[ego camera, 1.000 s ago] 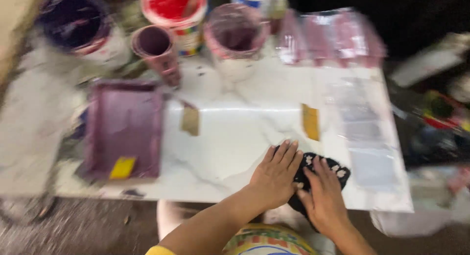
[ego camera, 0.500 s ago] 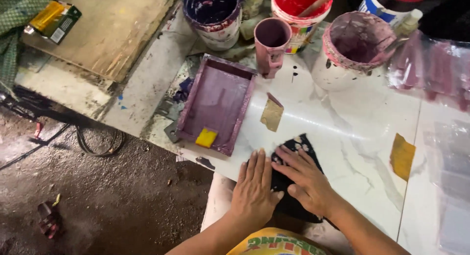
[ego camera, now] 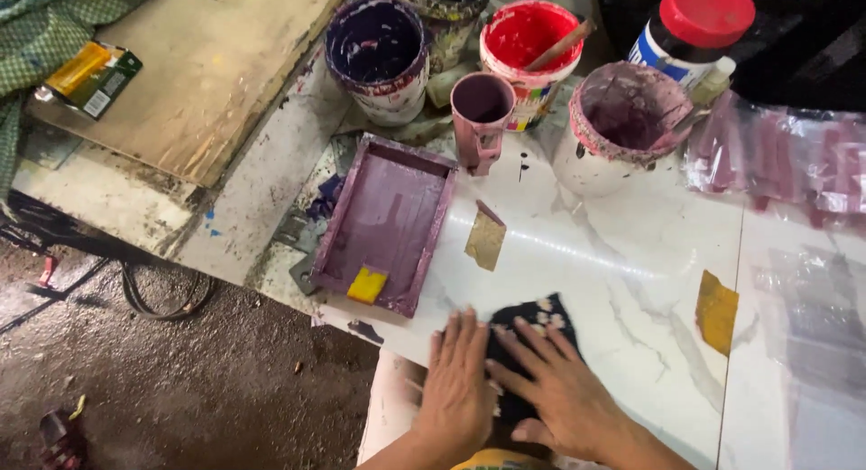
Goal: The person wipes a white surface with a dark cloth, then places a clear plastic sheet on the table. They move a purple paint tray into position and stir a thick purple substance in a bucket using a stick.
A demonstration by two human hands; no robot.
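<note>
A piece of black cloth with pale flowers [ego camera: 534,318] lies at the near edge of a white marble-look table [ego camera: 622,253]. My left hand [ego camera: 462,384] rests flat on the table at the cloth's left edge, fingers spread. Pressed flat on top of the cloth is my right hand [ego camera: 561,389], fingers spread and pointing up-left. Neither hand grips anything. A purple-stained tray [ego camera: 388,222] holding a small yellow sponge [ego camera: 367,285] sits just left of my hands.
At the back stand a purple paint bucket [ego camera: 379,50], a red paint bucket with a stick [ego camera: 530,50], a purple mug [ego camera: 480,114], a purple-crusted white bucket [ego camera: 622,123] and a red-capped jar [ego camera: 686,32]. Plastic sheets [ego camera: 794,163] lie right. A wooden board [ego camera: 194,69] lies left.
The view has swung left, so the floor and wooden board show. Both hands stay flat on the black cloth, shifting slightly as they press it.
</note>
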